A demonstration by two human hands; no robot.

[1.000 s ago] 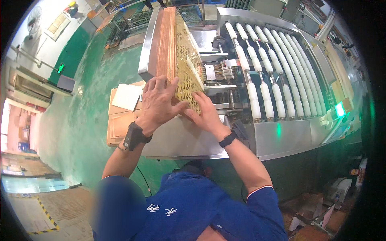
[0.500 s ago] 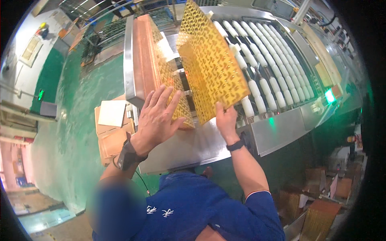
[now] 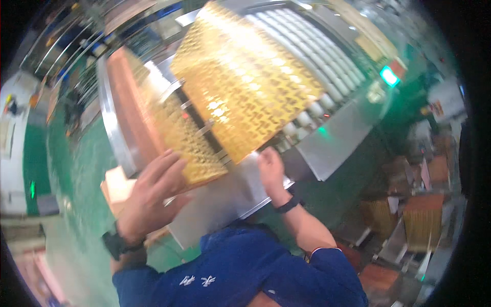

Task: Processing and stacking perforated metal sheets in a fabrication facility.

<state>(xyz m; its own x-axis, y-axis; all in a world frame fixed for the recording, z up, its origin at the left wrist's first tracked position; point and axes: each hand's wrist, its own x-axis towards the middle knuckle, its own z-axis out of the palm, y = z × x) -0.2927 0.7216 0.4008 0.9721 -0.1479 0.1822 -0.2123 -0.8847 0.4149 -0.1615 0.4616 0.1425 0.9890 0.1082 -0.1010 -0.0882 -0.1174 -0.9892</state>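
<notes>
right hand [image 3: 271, 166]: 8 o'clock left open over metal top [image 3: 230, 197] | 12 o'clock blocked by yellow sheet [image 3: 245, 84], 1 by white rollers [image 3: 318, 56] | left hand [image 3: 155, 193]: 1 o'clock blocked by stack [image 3: 174, 133]

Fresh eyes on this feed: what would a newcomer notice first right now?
Most likely the large, shiny gold patterned sheet at upper centre, partly hiding the white rollers, with the right hand by its lower edge. Then the copper-edged stack to its left, the left hand at its near end. A green light glows at upper right.
</notes>
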